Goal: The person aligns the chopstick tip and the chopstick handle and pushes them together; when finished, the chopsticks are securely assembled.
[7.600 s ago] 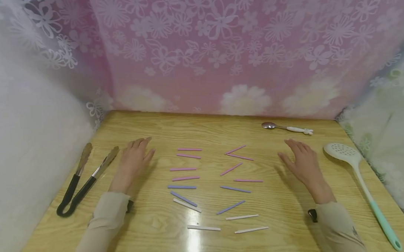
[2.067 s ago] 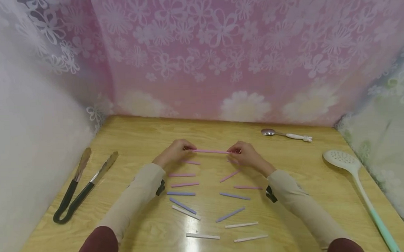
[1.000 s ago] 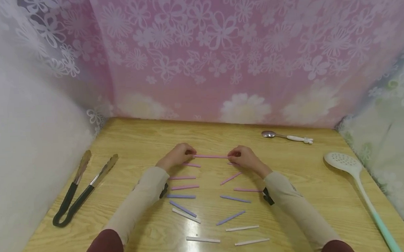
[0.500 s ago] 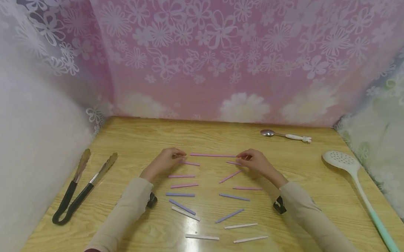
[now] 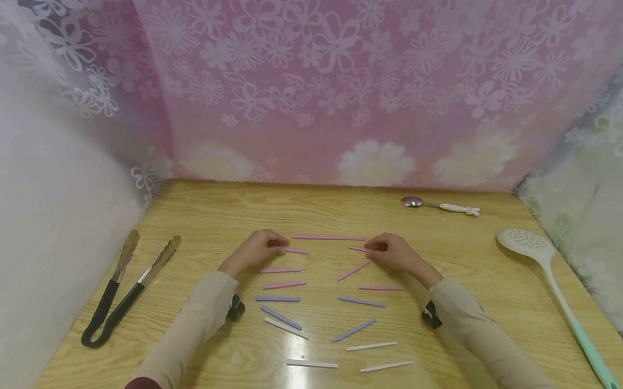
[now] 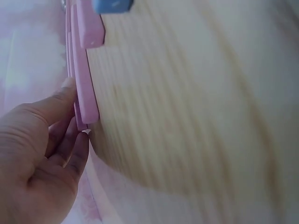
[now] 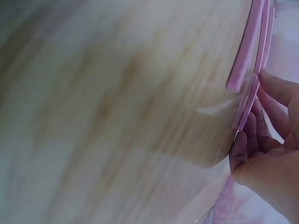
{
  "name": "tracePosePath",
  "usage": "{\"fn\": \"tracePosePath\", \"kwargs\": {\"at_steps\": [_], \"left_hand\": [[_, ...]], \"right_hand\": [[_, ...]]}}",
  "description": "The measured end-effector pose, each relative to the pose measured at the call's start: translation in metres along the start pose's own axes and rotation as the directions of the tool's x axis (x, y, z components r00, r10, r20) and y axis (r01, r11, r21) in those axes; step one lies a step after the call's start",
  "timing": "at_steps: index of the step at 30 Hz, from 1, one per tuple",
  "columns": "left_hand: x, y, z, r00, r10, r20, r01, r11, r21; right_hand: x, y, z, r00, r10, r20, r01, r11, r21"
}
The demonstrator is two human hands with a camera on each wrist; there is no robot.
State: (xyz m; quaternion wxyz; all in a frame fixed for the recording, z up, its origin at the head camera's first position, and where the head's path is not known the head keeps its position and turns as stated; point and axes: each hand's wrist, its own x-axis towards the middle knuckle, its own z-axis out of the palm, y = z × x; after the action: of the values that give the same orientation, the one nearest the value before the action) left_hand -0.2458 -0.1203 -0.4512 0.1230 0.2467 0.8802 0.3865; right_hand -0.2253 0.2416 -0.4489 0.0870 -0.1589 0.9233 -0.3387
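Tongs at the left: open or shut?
Open. In the head view, the tongs spread in a V from the black bend, with the metal tips well apart.

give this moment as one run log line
left hand: at short pink stick | right hand: at another short pink stick | grips: unclear | long pink bar: on table, beyond both sticks

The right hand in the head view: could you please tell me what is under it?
One end of a pink stick shows beyond the right hand; the stick's other end and the table directly beneath the hand are covered.
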Motion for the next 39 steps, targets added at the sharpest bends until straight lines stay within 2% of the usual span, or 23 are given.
{"fn": "tracePosePath", "kwargs": {"at_steps": [4,13,16,19,22,25,27,33,39], "left_hand": [[0.001,0.001,-0.001,0.999,0.040,0.008,-0.041,0.998,0.042],[0.002,0.000,0.001,0.991,0.136,0.005,-0.136,0.986,0.098],[0.001,0.001,0.004,0.992,0.125,0.000,-0.124,0.988,0.086],[-0.002,0.007,0.006,0.995,0.098,-0.009,-0.097,0.993,0.064],[-0.006,0.016,0.009,0.995,0.094,-0.023,-0.093,0.994,0.053],[-0.010,0.024,0.012,0.993,0.105,-0.044,-0.104,0.994,0.032],[-0.011,0.029,0.013,0.990,0.123,-0.063,-0.122,0.992,0.019],[-0.012,0.045,0.015,0.979,0.176,-0.103,-0.177,0.984,-0.003],[-0.012,0.053,0.015,0.978,0.182,-0.098,-0.184,0.983,-0.009]], "right_hand": [[0.003,0.001,-0.001,1.000,-0.018,-0.001,0.018,1.000,-0.025],[0.003,0.002,0.001,1.000,-0.007,0.006,0.007,0.999,-0.037],[0.002,0.001,0.001,1.000,-0.006,-0.004,0.006,0.999,-0.034],[-0.002,-0.001,0.001,0.999,-0.012,-0.031,0.012,1.000,0.009],[-0.008,-0.008,0.002,0.993,-0.080,-0.092,0.086,0.994,0.073],[-0.013,-0.019,0.003,0.975,-0.163,-0.152,0.182,0.976,0.118],[-0.015,-0.029,0.004,0.964,-0.193,-0.181,0.217,0.968,0.125],[-0.019,-0.056,0.006,0.967,-0.176,-0.183,0.201,0.971,0.131],[-0.022,-0.064,0.008,0.970,-0.176,-0.165,0.201,0.969,0.147]]}}
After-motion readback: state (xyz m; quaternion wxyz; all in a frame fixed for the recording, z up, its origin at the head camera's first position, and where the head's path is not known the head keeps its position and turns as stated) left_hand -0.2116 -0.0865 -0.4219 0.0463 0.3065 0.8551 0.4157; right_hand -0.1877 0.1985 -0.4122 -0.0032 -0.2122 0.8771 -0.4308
